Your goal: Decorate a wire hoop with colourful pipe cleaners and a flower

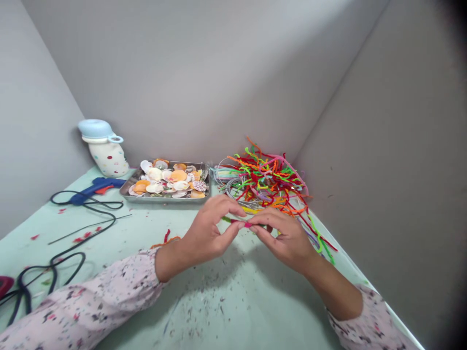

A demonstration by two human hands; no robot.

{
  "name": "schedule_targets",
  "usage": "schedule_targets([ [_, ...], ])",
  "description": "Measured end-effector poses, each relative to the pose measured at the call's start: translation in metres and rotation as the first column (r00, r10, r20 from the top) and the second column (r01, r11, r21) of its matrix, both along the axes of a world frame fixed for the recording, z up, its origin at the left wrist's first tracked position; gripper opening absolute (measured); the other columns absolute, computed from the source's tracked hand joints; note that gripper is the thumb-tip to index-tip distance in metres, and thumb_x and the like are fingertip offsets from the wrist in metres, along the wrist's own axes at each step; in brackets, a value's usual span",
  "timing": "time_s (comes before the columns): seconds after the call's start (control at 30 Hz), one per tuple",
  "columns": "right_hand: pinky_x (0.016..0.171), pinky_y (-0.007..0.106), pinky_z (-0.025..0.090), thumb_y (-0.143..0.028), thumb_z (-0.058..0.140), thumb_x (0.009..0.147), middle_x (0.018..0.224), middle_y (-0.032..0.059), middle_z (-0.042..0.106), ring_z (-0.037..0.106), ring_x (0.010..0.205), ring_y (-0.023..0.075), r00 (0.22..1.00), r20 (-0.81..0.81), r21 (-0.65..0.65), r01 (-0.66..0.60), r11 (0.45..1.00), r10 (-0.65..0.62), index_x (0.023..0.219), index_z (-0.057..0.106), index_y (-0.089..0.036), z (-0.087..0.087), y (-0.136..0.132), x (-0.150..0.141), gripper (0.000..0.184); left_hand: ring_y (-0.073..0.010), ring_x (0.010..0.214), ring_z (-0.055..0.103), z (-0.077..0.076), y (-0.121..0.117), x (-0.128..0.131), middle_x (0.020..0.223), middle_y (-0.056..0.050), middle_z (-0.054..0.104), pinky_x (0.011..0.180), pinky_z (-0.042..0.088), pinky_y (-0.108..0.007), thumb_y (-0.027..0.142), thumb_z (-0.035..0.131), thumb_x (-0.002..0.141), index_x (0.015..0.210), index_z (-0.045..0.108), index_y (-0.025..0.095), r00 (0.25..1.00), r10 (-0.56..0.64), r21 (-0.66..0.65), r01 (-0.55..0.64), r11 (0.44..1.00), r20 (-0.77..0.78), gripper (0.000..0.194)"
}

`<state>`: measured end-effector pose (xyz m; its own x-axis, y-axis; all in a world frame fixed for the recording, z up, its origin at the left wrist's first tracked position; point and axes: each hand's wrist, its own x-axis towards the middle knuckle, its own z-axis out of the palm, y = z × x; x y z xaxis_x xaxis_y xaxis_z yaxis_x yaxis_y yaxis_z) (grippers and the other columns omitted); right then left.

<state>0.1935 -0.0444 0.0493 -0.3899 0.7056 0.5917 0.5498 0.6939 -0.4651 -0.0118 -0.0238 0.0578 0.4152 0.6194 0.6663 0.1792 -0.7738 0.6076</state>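
Note:
Between my two hands, above the table, is a short pipe cleaner [248,225] that looks pink in the middle, with green toward its left end. My left hand [206,231] pinches it between thumb and forefinger, the forefinger arched over. My right hand [288,238] grips it from the other side, thumb and fingertips closed on it. Both sets of fingertips nearly meet. The fingers hide part of the piece, so its full length does not show. Just behind my right hand lies a tangled heap of coloured pipe cleaners [268,177].
A metal tray [164,200] of seashells [178,176] stands at the back. Left of it are a blue glue gun [97,188] and a speckled bottle [109,158] with a blue lid. A black cord [54,260] loops over the left side. Red scraps dot the table [189,301].

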Motion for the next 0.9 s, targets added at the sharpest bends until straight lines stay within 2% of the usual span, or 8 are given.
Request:
schedule_targets([
  [0.1, 0.065, 0.025, 0.047, -0.016, 0.06, 0.083, 0.091, 0.0031, 0.067, 0.06, 0.084, 0.0141, 0.994, -0.074, 0.039, 0.087, 0.995, -0.084, 0.095, 0.066, -0.022, -0.003, 0.001, -0.001, 0.015, -0.0163, 0.083, 0.054, -0.008, -0.008, 0.002, 0.083, -0.004, 0.059, 0.078, 0.041, -0.03, 0.016, 0.063, 0.076, 0.088, 0.06, 0.016, 0.979, 0.142, 0.067, -0.153, 0.986, 0.149, 0.012],
  [0.17, 0.067, 0.026, 0.048, -0.016, 0.061, 0.082, 0.089, 0.0026, 0.067, 0.06, 0.083, 0.0143, 0.987, -0.107, 0.064, 0.124, 0.99, -0.117, 0.094, 0.066, -0.022, -0.006, 0.002, -0.002, 0.014, -0.0137, 0.071, 0.051, -0.015, -0.011, 0.006, 0.073, -0.002, 0.056, 0.069, 0.04, -0.027, 0.021, 0.059, 0.08, 0.078, 0.059, 0.016, 0.987, 0.117, -0.094, -0.106, 0.99, 0.114, 0.005],
  [0.2, 0.069, 0.027, 0.048, -0.015, 0.061, 0.082, 0.088, 0.0023, 0.067, 0.06, 0.083, 0.0143, 0.986, -0.111, 0.07, 0.13, 0.989, -0.122, 0.093, 0.065, -0.022, -0.008, 0.003, -0.003, 0.014, -0.0131, 0.068, 0.05, -0.019, -0.011, 0.009, 0.07, -0.001, 0.055, 0.066, 0.04, -0.026, 0.024, 0.056, 0.083, 0.074, 0.059, 0.016, 0.995, 0.074, -0.222, -0.058, 0.973, 0.066, 0.012],
  [0.3, 0.073, 0.027, 0.048, -0.014, 0.06, 0.082, 0.088, 0.0017, 0.067, 0.06, 0.083, 0.0139, 0.99, -0.1, 0.07, 0.105, 0.992, -0.098, 0.093, 0.065, -0.022, -0.012, 0.002, -0.008, 0.014, -0.0131, 0.066, 0.05, -0.029, -0.004, 0.014, 0.068, -0.002, 0.056, 0.063, 0.04, -0.025, 0.037, 0.052, 0.086, 0.074, 0.06, 0.015, 0.988, 0.042, -0.564, 0.049, 0.824, 0.148, 0.026],
  [0.37, 0.074, 0.027, 0.048, -0.013, 0.06, 0.082, 0.087, 0.0014, 0.067, 0.06, 0.083, 0.0137, 0.994, -0.083, 0.062, 0.079, 0.995, -0.074, 0.092, 0.064, -0.022, -0.015, 0.002, -0.011, 0.014, -0.012, 0.063, 0.05, -0.034, 0.003, 0.015, 0.067, -0.001, 0.057, 0.064, 0.04, -0.025, 0.04, 0.052, 0.085, 0.073, 0.06, 0.015, 0.967, 0.058, -0.661, 0.125, 0.739, 0.248, 0.029],
  [0.47, 0.076, 0.028, 0.047, -0.014, 0.059, 0.083, 0.086, 0.0018, 0.066, 0.06, 0.083, 0.014, 0.995, -0.066, 0.025, 0.075, 0.997, -0.074, 0.09, 0.063, -0.021, -0.019, 0.002, -0.013, 0.01, -0.0105, 0.06, 0.051, -0.037, 0.009, 0.015, 0.066, 0.0, 0.059, 0.062, 0.04, -0.024, 0.038, 0.058, 0.082, 0.073, 0.06, 0.015, 0.943, 0.048, -0.71, 0.214, 0.671, 0.33, 0.025],
  [0.67, 0.078, 0.028, 0.046, -0.016, 0.058, 0.084, 0.088, 0.003, 0.063, 0.058, 0.086, 0.0148, 0.996, -0.047, 0.009, 0.074, 0.997, -0.073, 0.09, 0.06, -0.02, -0.024, 0.002, -0.015, 0.007, -0.0109, 0.062, 0.053, -0.039, 0.008, 0.014, 0.065, 0.0, 0.059, 0.064, 0.041, -0.024, 0.037, 0.059, 0.081, 0.075, 0.062, 0.015, 0.944, 0.029, -0.708, 0.225, 0.669, 0.328, 0.023],
  [0.9, 0.076, 0.029, 0.044, -0.015, 0.045, 0.09, 0.088, 0.005, 0.059, 0.056, 0.083, 0.0159, 0.994, 0.062, -0.024, 0.093, 0.995, -0.092, 0.093, 0.056, -0.018, -0.023, 0.002, -0.015, 0.012, -0.0118, 0.064, 0.054, -0.041, 0.009, 0.015, 0.067, -0.002, 0.062, 0.065, 0.041, -0.025, 0.038, 0.058, 0.083, 0.077, 0.065, 0.015, 0.938, 0.062, -0.751, 0.233, 0.617, 0.341, 0.025],
])
